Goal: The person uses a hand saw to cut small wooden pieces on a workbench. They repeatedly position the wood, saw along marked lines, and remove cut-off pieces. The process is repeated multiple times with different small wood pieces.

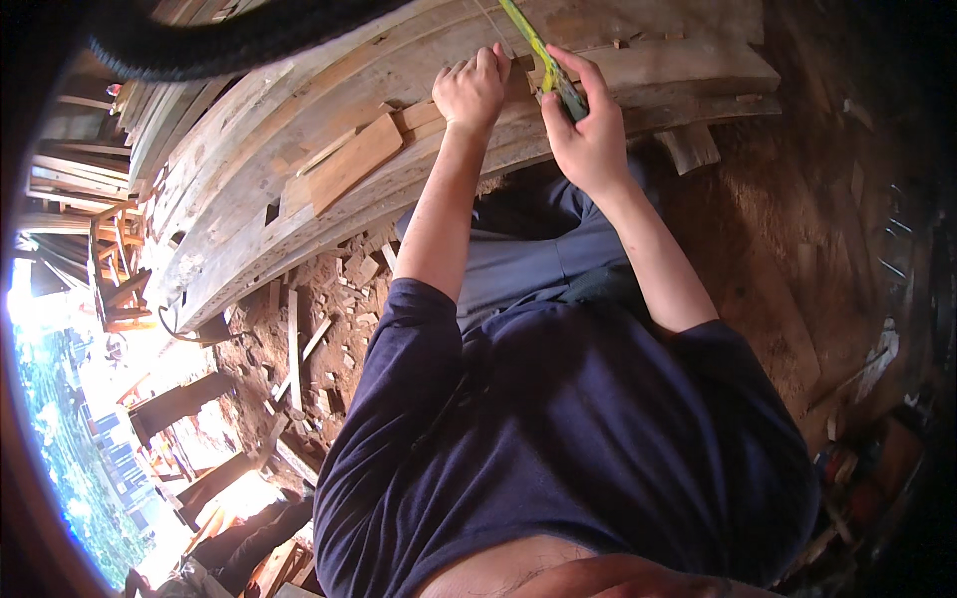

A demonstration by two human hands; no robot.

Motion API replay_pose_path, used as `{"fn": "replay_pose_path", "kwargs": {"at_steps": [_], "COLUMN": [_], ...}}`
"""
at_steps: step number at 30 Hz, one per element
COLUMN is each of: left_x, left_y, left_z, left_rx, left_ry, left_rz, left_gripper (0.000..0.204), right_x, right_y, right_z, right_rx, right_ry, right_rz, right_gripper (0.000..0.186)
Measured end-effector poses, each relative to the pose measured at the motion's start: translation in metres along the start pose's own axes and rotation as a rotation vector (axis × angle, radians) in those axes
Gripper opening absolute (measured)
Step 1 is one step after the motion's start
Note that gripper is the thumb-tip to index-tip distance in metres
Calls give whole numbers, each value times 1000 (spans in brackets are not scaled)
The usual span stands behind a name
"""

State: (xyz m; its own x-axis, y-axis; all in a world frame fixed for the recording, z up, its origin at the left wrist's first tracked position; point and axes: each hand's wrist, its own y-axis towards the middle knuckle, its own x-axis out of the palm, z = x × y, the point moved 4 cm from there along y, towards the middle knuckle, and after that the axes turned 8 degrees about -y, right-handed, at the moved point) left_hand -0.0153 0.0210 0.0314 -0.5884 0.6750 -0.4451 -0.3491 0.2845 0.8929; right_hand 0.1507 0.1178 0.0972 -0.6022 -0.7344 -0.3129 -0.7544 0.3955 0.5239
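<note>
In my right hand [590,130] is a hacksaw-like tool [539,48] with a slim yellow-green frame and a dark grip. Its far end runs out of the top of the view. My left hand [472,88] is closed, its fingers curled down on a piece of wood [423,115] lying on the plank bench. The thumb points up beside the tool, and the fingertips are hidden. A thin line slants between the hands, perhaps the tool's blade. Just left of my left forearm, a short flat board [356,162] lies at an angle on the planks.
Long thick planks [229,204] form the bench, curving across the upper view. Wood scraps [351,277] litter the dirt floor on the left. A wooden frame [118,269] stands beyond the bench's left end. A dark curved strap [239,42] crosses the upper left corner.
</note>
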Motion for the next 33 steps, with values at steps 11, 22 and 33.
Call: {"fn": "replay_pose_path", "kwargs": {"at_steps": [11, 22, 33], "left_x": [6, 16, 5], "left_y": [1, 7, 5], "left_z": [-3, -10, -3], "left_rx": [1, -8, 65], "left_ry": [28, 81, 13], "left_rz": [-36, -31, 60], "left_gripper": [43, 43, 41], "right_x": [-11, -19, 5], "right_y": [-12, -25, 3], "right_z": [6, 2, 11], "right_rx": [-35, -95, -82], "right_ry": [19, -13, -20], "right_rz": [3, 50, 25], "right_gripper": [48, 49, 52]}}
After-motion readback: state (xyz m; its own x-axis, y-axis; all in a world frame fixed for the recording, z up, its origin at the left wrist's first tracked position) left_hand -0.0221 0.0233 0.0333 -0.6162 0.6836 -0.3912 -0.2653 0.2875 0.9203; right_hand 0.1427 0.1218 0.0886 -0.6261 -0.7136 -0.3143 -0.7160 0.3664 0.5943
